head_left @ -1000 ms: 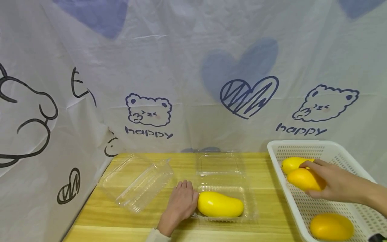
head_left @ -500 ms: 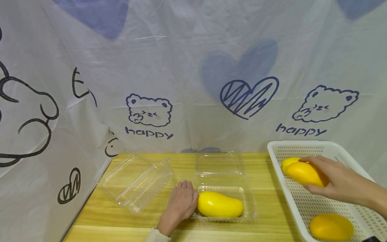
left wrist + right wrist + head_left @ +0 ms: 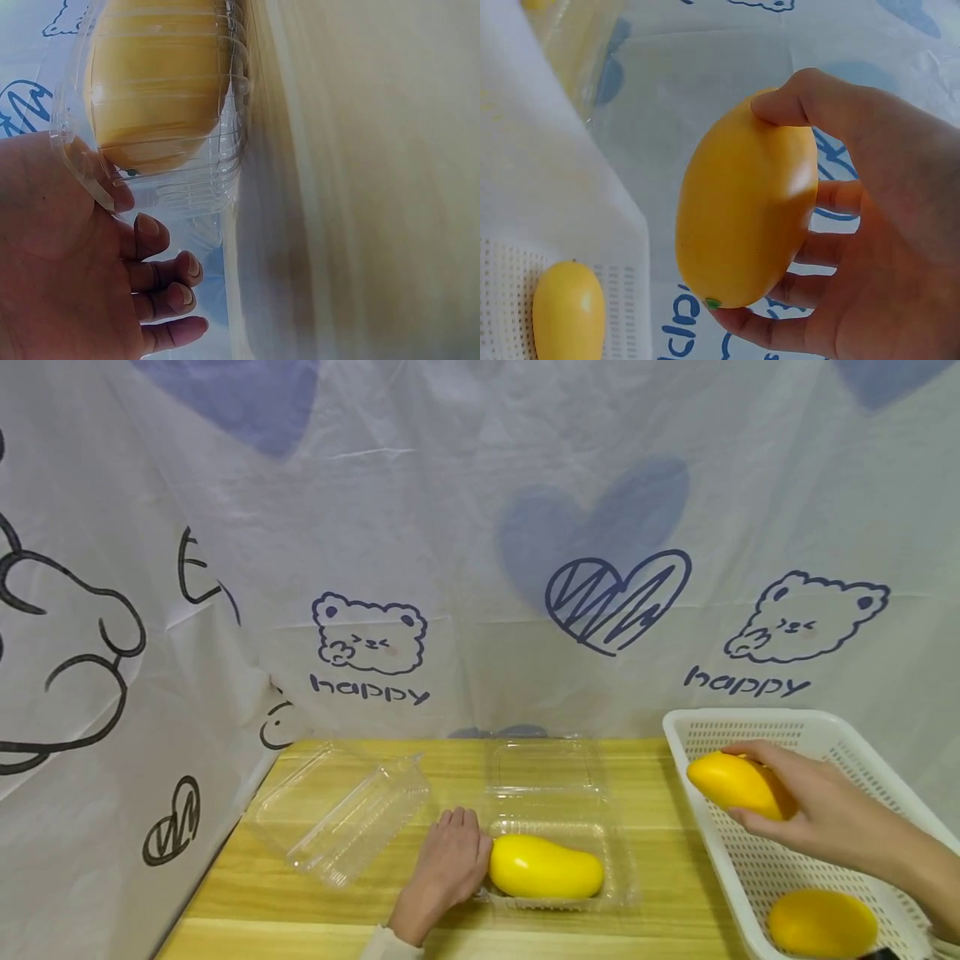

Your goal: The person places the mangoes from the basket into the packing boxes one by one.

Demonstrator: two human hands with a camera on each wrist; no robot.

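The right hand point(image 3: 817, 810) is holding a mango point(image 3: 738, 783) between thumb and fingers, the fruit overlapping the left rim of the basket point(image 3: 742, 714) in the head view, while a second mango point(image 3: 821, 922) is lying inside near the viewer. The left hand point(image 3: 450, 856) is gripping the left end of an open clear box point(image 3: 585, 828), in which a third mango point(image 3: 546, 867) is resting lengthwise; a second clear box point(image 3: 345, 814) is lying farther left on the table point(image 3: 660, 893).
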